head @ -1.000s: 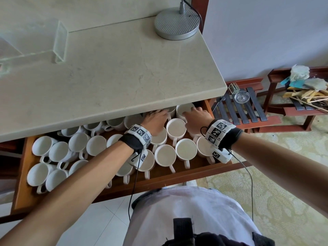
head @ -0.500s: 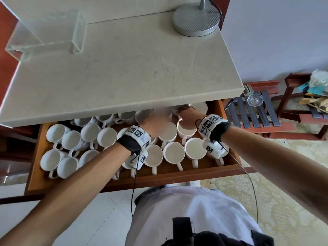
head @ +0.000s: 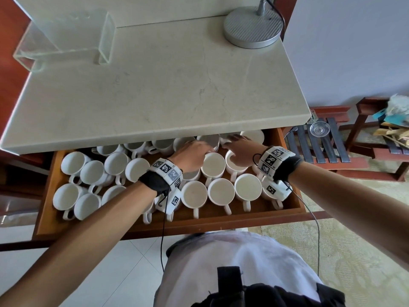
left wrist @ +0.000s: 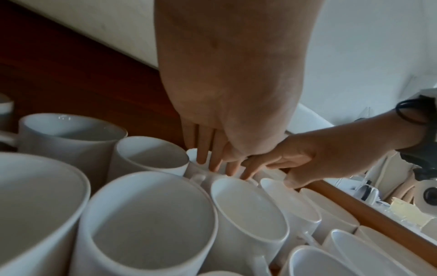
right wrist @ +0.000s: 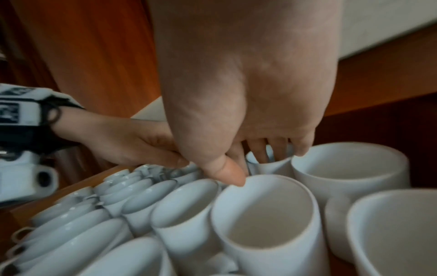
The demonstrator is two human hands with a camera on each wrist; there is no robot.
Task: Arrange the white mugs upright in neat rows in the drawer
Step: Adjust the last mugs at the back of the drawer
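Many white mugs (head: 221, 190) stand upright in the open wooden drawer (head: 221, 221), handles mostly toward me. Both hands reach to the back row, partly hidden under the counter edge. My left hand (head: 192, 155) lays straight fingers (left wrist: 208, 158) down on a back-row mug (left wrist: 195, 158). My right hand (head: 239, 146) meets it from the right. Its fingers (right wrist: 276, 151) dip over the far rim of a small back mug (right wrist: 272, 167), and its thumb (right wrist: 228, 172) sits on the near side, touching the rim of the mug in front (right wrist: 264, 209).
A pale stone counter (head: 155, 85) overhangs the drawer's back rows and carries a round lamp base (head: 252, 27) and a clear acrylic box (head: 66, 41). To the right stand a slatted wooden rack (head: 321, 149) with a glass (head: 319, 129) and a cluttered stool (head: 394, 120).
Both hands have moved deeper toward the back right mugs under the counter edge and closer together. My head has shifted, so the drawer shows more from above.
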